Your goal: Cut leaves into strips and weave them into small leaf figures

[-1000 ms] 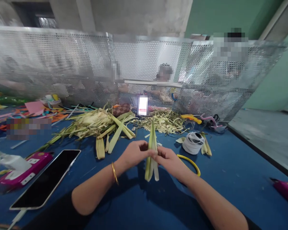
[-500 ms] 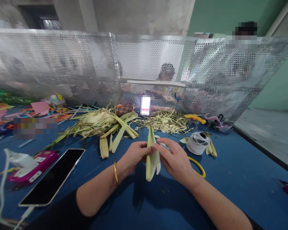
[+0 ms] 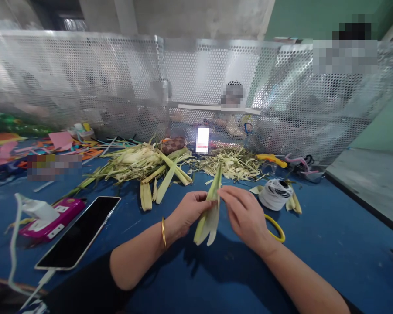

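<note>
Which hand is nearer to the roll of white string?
Right. The right hand is just left of the roll; the left hand is farther left, holding the husk.

Dark-screened phone (image 3: 79,232) beside a magenta power strip (image 3: 62,214), perforated partition (image 3: 193,83) beyond

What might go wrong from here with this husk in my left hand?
The husk is forked at its lower end, so a pull could perhaps tear it further. The left sleeve is close to the white cable plugged into the phone, so a snag might drag it.
</note>
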Motion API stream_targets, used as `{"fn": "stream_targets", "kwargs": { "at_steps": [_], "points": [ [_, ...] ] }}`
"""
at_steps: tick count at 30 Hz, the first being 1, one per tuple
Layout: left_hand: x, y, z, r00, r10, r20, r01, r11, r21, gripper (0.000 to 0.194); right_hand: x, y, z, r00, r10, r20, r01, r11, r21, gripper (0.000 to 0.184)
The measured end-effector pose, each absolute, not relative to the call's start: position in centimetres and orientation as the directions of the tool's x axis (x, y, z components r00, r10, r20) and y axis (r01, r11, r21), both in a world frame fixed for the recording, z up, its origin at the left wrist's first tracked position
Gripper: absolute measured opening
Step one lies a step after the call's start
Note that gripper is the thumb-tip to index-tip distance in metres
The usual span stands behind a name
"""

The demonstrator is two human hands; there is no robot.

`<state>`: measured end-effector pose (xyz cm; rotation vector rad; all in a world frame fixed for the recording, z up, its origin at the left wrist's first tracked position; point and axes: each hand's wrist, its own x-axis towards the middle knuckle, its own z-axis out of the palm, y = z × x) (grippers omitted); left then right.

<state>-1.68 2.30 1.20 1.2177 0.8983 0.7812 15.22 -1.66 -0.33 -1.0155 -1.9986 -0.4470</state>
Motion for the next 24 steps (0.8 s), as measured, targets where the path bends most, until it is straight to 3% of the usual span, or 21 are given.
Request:
{"fn": "stream_targets", "kwargs": {
  "at_steps": [3, 5, 7, 10, 14, 19, 24],
  "points": [
    [-1.8, 2.2, 1.5, 0.446, 0.88, -0.164, 0.036, 0.165, 0.986, 0.023, 15.8, -1.0, 0.1, 0.122, 0.669, 0.733, 0.725, 0.445, -0.526, 0.024],
    [-1.7, 2.0, 1.6, 0.472, 0.866, -0.164, 0.1, 0.132, 0.986, 0.021, 16.2, -0.6, 0.5, 0.343, 0.815, 0.467, 0.459, 0.288, -0.84, 0.031],
    [-1.7, 1.8, 1.6, 0.51, 0.845, -0.16, 0.184, 0.075, 0.98, 0.021, 16.5, -0.3, 0.7, 0.298, 0.939, 0.17, 0.144, 0.132, -0.981, 0.04],
    [-1.8, 1.7, 1.5, 0.584, 0.794, -0.166, 0.285, -0.009, 0.959, 0.023, 16.5, -0.1, 0.6, 0.088, 0.996, -0.031, -0.111, -0.021, -0.994, 0.038],
    [-2.4, 2.3, 2.0, 0.671, 0.704, -0.233, 0.314, 0.015, 0.949, 0.026, 16.8, 0.2, 0.0, 0.122, 0.989, -0.085, -0.194, -0.06, -0.979, 0.036],
    [-4.4, 4.2, 3.0, 0.658, 0.68, -0.325, 0.413, 0.035, 0.91, 0.022, 18.8, 1.6, 0.1, 0.321, 0.947, 0.014, -0.123, 0.057, -0.991, 0.038],
    [-5.9, 6.2, 2.9, 0.563, 0.768, -0.304, 0.46, 0.013, 0.888, 0.023, 20.8, 3.8, 1.9, 0.507, 0.819, 0.268, 0.157, 0.218, -0.963, 0.034]
  ]
}}
